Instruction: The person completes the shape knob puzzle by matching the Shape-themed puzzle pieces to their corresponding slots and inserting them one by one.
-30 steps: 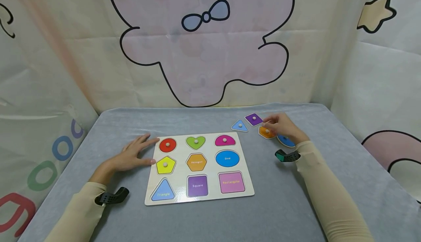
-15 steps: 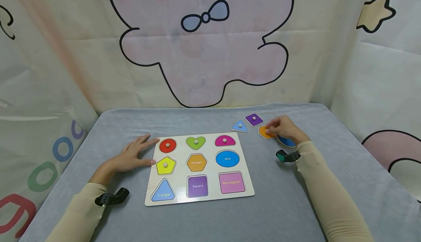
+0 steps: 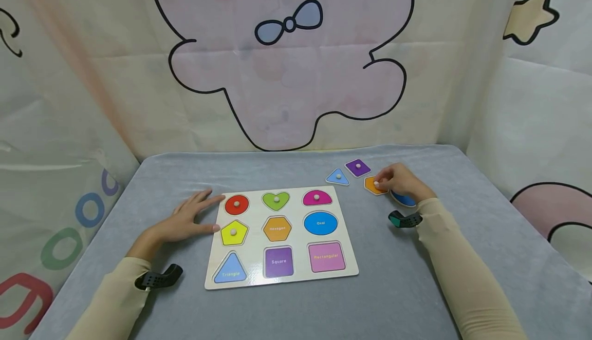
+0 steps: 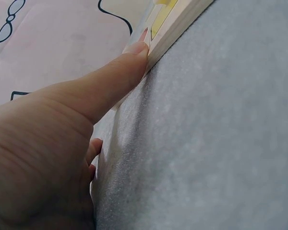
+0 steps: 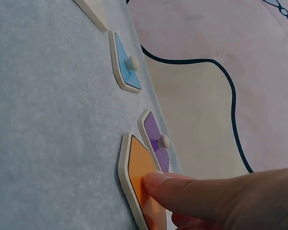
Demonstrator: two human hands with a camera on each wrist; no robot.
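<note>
My right hand (image 3: 401, 181) pinches the orange hexagon puzzle piece (image 5: 139, 165) at its middle; the fingers hide its knob. The hexagon lies at the table's right, beside the blue oval piece (image 3: 403, 199), which is partly under the hand. Just behind are the purple square piece (image 3: 353, 171) and the light blue triangle piece (image 5: 121, 64), both with knobs. My left hand (image 3: 182, 220) is spread, its thumb and fingertip touching the left edge of the white puzzle board (image 3: 252, 258). Red circle, green heart, magenta half-circle and yellow pentagon (image 3: 230, 238) pieces sit in the board.
Printed shapes for hexagon (image 3: 277, 235), oval (image 3: 321, 216), triangle (image 3: 229, 266), square (image 3: 278, 270) and rectangle (image 3: 327, 264) show on the board without knobs. Grey cloth (image 3: 300, 309) covers the table. A printed curtain (image 3: 287, 83) stands behind it.
My right hand has moved slightly from beside the purple square onto the orange hexagon and pinches it there. The left hand and board hold still.
</note>
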